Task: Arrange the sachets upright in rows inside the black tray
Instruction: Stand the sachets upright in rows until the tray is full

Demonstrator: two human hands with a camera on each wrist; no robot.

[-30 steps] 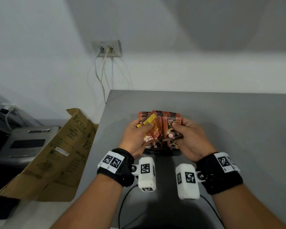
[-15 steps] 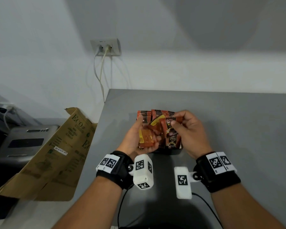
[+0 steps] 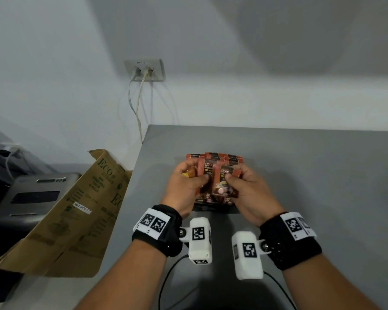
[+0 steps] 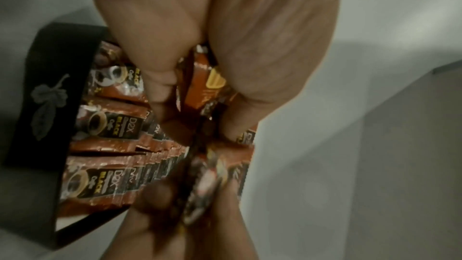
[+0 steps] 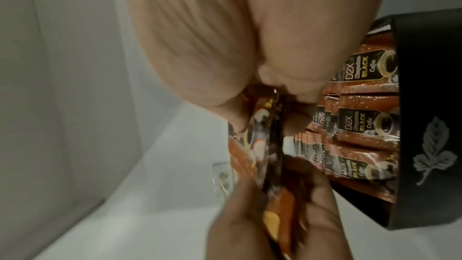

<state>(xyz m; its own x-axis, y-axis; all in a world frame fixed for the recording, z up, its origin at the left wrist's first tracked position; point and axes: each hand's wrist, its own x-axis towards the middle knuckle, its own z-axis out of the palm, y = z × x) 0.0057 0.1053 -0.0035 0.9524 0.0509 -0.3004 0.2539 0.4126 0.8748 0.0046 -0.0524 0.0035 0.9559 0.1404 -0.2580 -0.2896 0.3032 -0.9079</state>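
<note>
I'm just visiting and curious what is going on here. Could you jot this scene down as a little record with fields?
setting: grey tabletop against a white wall
container: black tray with a silver leaf print
contents: reddish-brown foil coffee sachets standing upright in rows
left hand: grips a few loose sachets above the tray
right hand: pinches a sachet over the tray's near side
nearby: brown cardboard box left of the table; white wall socket with two plugs
progress: tray nearly full, last sachets not yet placed
</note>
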